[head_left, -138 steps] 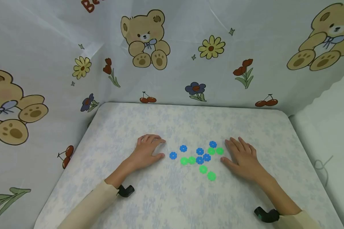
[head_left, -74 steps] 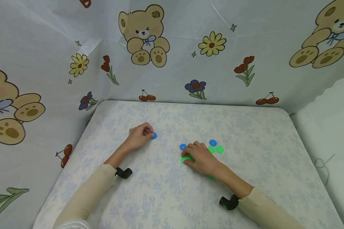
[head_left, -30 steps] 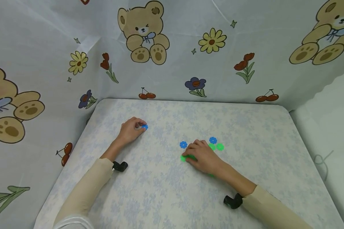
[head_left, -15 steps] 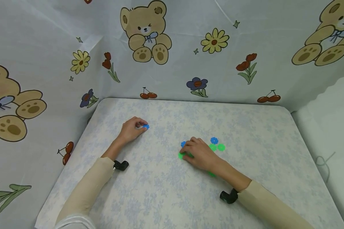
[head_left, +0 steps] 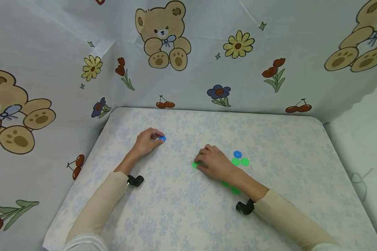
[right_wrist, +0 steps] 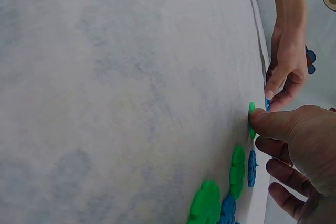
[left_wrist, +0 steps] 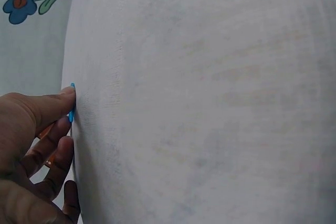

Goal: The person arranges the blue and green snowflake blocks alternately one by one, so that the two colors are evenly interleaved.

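My left hand (head_left: 147, 142) pinches a blue notched plastic disc (head_left: 162, 138) between thumb and fingers, low at the far left of the table. In the left wrist view this blue disc (left_wrist: 72, 114) is seen edge-on at the fingertips. Nearer the middle, my right hand (head_left: 214, 161) holds a green notched disc (head_left: 194, 165) with its thumb on the near face. The right wrist view has that green disc (right_wrist: 252, 121) standing out past the thumb, with another green disc (right_wrist: 237, 171) and a blue disc (right_wrist: 252, 169) close by. Part of the group is hidden under the right hand.
Beyond the right hand lie a blue disc (head_left: 237, 154) and two green discs, one farthest right (head_left: 245, 161). Another green disc (head_left: 235, 190) shows below the right wrist. A bear-printed curtain (head_left: 194, 80) borders the table (head_left: 176, 216) at the back and left.
Earlier, both hands lay flat beside the discs. The left hand took a blue disc to the far left and now stays there. Lately the right hand has shifted up and left with a green disc.
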{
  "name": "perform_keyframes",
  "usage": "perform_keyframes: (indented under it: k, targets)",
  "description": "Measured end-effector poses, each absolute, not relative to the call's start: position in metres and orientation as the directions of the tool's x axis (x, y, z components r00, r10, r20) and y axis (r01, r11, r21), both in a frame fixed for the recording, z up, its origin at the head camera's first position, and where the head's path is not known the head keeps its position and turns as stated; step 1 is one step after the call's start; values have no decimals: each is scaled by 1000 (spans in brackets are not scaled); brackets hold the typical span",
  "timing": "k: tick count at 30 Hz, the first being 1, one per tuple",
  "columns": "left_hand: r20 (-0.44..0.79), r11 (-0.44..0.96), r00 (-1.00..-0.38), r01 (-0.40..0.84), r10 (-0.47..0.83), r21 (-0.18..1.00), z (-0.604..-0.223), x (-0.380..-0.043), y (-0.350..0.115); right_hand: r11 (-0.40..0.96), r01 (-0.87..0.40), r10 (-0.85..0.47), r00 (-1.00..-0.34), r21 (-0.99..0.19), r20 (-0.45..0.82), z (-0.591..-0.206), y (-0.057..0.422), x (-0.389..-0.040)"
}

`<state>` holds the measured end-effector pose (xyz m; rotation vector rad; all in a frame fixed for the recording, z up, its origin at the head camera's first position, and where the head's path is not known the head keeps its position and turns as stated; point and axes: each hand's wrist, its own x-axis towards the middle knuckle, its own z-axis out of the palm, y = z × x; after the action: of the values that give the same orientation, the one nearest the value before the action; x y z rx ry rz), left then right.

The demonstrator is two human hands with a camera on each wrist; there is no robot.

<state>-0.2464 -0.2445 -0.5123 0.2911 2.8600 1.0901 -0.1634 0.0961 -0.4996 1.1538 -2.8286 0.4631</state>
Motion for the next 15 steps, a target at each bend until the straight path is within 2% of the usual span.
perform_keyframes:
  k: [15]
  targets:
    - [7, 740, -981, 152, 195, 655, -509, -244, -241, 655, -677, -688, -718, -336, 105, -498, 76, -191]
